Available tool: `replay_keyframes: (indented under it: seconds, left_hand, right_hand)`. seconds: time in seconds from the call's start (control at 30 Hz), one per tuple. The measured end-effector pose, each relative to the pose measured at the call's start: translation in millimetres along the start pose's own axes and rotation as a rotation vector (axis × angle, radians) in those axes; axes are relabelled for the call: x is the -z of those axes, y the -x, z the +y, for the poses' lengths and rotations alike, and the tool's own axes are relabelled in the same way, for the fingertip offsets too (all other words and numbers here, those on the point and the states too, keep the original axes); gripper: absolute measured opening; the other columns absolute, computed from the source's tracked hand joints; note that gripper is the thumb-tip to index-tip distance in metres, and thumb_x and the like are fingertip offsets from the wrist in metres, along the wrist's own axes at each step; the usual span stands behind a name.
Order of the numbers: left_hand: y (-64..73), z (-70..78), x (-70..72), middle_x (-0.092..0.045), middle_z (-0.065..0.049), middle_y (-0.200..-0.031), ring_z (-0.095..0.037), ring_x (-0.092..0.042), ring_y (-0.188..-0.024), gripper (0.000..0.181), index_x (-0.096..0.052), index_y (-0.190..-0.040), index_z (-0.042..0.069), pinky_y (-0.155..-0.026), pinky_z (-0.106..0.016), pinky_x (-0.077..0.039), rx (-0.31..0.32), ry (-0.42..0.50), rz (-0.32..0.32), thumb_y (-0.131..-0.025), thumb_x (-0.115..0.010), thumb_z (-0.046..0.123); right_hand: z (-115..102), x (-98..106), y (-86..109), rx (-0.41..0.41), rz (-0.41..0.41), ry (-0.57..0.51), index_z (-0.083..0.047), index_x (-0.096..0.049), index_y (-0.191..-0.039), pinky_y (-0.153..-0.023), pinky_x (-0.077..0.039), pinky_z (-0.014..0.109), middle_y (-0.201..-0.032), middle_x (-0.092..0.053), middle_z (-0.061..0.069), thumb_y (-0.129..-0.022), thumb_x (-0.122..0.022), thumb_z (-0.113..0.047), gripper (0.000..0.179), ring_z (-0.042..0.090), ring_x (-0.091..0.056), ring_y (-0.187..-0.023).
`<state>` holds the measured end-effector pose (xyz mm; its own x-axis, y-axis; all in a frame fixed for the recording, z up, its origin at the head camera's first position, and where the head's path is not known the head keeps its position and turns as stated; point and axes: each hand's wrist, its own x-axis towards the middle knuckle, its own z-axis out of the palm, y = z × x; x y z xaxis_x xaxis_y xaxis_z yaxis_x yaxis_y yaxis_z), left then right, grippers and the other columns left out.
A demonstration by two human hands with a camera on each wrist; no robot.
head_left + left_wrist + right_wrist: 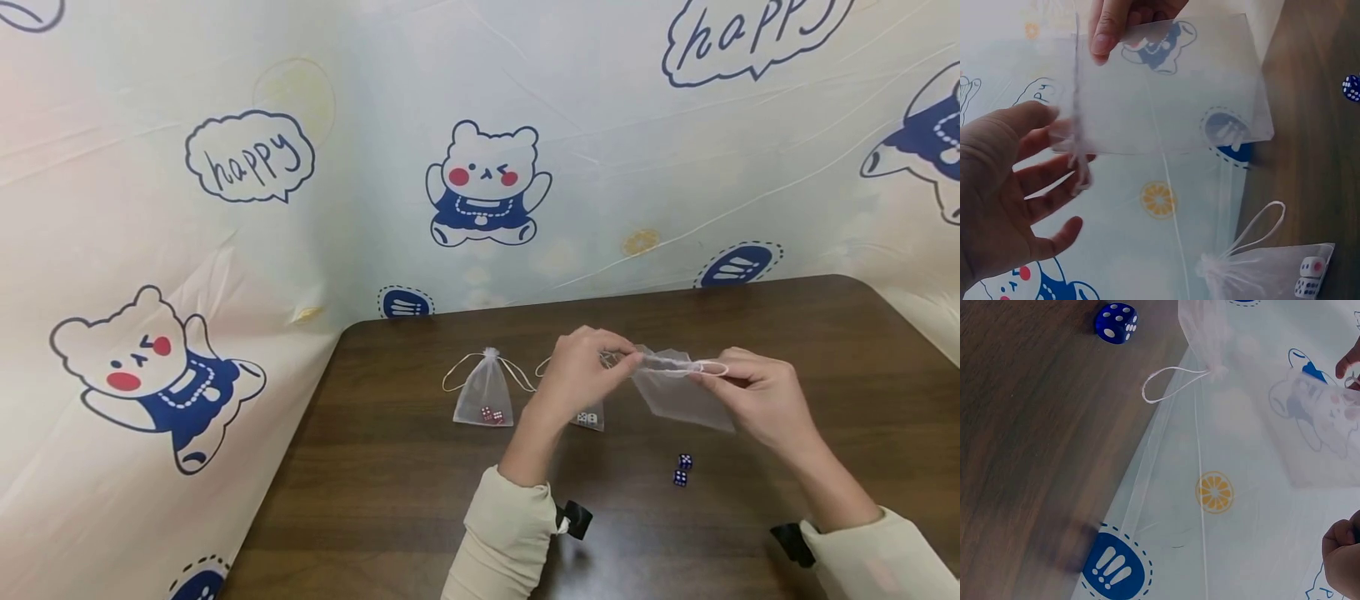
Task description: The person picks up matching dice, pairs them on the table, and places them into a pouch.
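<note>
A sheer white drawstring pouch (678,398) is held up above the table between both hands. At its left end, my left hand (583,371) pinches the mouth edge by the drawstring, the other fingers spread loosely in the left wrist view. The right hand (768,402) pinches the pouch's other side, where a loop of white cord shows by the fingers. Through the pouch fabric (1166,94) the printed backdrop shows, with no dice visible inside. On the table below lie two blue dice, one die (686,461) just behind the other die (680,477).
Two similar pouches stand on the brown table (375,500). The left pouch (487,387) is drawn closed around red dice. Partly behind my left arm, another pouch (1247,275) contains white dice. A printed cloth backdrop (360,208) rises behind the table.
</note>
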<state>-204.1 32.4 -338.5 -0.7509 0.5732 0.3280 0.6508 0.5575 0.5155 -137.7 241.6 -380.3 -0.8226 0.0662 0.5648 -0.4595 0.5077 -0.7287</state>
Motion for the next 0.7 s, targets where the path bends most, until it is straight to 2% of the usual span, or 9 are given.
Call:
replay_keyframes:
  seconds: [0.17,0.43,0.57,0.63,0.7]
  left_hand:
    - [0.7,2.6,-0.7,-0.063,0.013,-0.086,-0.003,-0.054,-0.077,0.022,-0.070,-0.107,0.017,-0.083,-0.027,-0.035,0.050,-0.070,-0.088,-0.088,-0.064,0.027]
    - [-0.4,4.3,-4.1,-0.064,0.002,-0.085,-0.002,-0.051,-0.068,0.020,-0.070,-0.103,0.007,-0.061,-0.012,-0.038,0.043,-0.063,-0.082,-0.086,-0.066,0.016]
    - [2.0,5.7,-1.5,-0.066,-0.001,-0.093,-0.005,-0.054,-0.073,0.023,-0.069,-0.107,0.006,-0.068,-0.015,-0.041,0.055,-0.099,-0.041,-0.087,-0.065,0.015]
    - [2.7,5.7,0.5,-0.067,-0.001,-0.094,-0.006,-0.056,-0.077,0.024,-0.069,-0.108,0.006,-0.074,-0.019,-0.042,0.049,-0.135,0.000,-0.086,-0.066,0.015]
    - [2.9,5.1,2.4,-0.067,-0.002,-0.092,-0.007,-0.058,-0.077,0.024,-0.070,-0.107,0.006,-0.073,-0.019,-0.043,0.043,-0.154,0.047,-0.084,-0.068,0.015]
  right_hand:
    - [4.8,-3.1,1.1,-0.043,-0.002,0.020,0.007,-0.071,-0.087,-0.052,-0.045,0.015,-0.075,-0.062,-0.011,-0.073,-0.071,0.011,0.014,0.004,-0.052,-0.062]
    - [6.9,-9.2,4.1,-0.138,-0.021,0.068,0.003,-0.072,-0.089,-0.047,-0.040,0.019,-0.069,-0.059,-0.005,-0.079,-0.072,-0.004,0.012,0.006,-0.049,-0.058]
    - [7.6,-8.1,3.9,-0.187,-0.060,0.125,0.002,-0.072,-0.092,-0.047,-0.040,0.019,-0.075,-0.063,0.004,-0.081,-0.071,-0.011,0.017,0.007,-0.048,-0.060]
    - [8.6,-6.5,4.0,-0.217,-0.080,0.144,0.002,-0.071,-0.094,-0.048,-0.041,0.019,-0.082,-0.066,0.011,-0.082,-0.071,-0.012,0.019,0.006,-0.050,-0.061]
    - [10.1,-4.0,4.4,-0.245,-0.111,0.168,0.003,-0.071,-0.096,-0.049,-0.043,0.020,-0.089,-0.067,0.016,-0.083,-0.070,-0.014,0.021,0.005,-0.052,-0.063]
